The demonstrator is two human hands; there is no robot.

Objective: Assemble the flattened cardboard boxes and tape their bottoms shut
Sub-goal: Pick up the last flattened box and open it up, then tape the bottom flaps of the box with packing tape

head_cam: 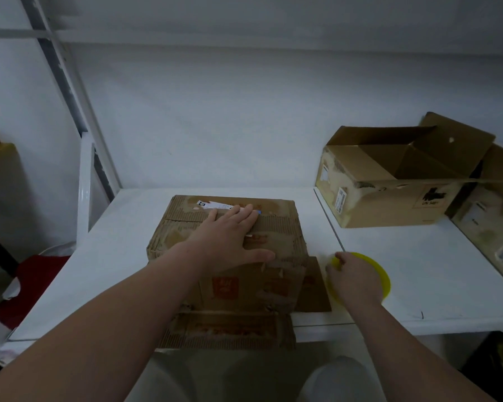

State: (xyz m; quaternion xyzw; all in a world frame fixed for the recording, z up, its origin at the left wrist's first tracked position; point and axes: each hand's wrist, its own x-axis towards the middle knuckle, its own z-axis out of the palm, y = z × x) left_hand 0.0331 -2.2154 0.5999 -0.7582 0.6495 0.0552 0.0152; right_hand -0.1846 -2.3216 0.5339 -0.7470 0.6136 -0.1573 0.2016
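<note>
White wall (pixel 244 117) plain, filled back of view. White metal frame (pixel 70 91) slanted across upper left. Two white tabletops stood side by side: left table (pixel 108 256) and right table (pixel 436 274) met at thin seam. Red cloth-like heap (pixel 38 274) lay low at left, past table edge. Light dim, even, greyish.
</note>
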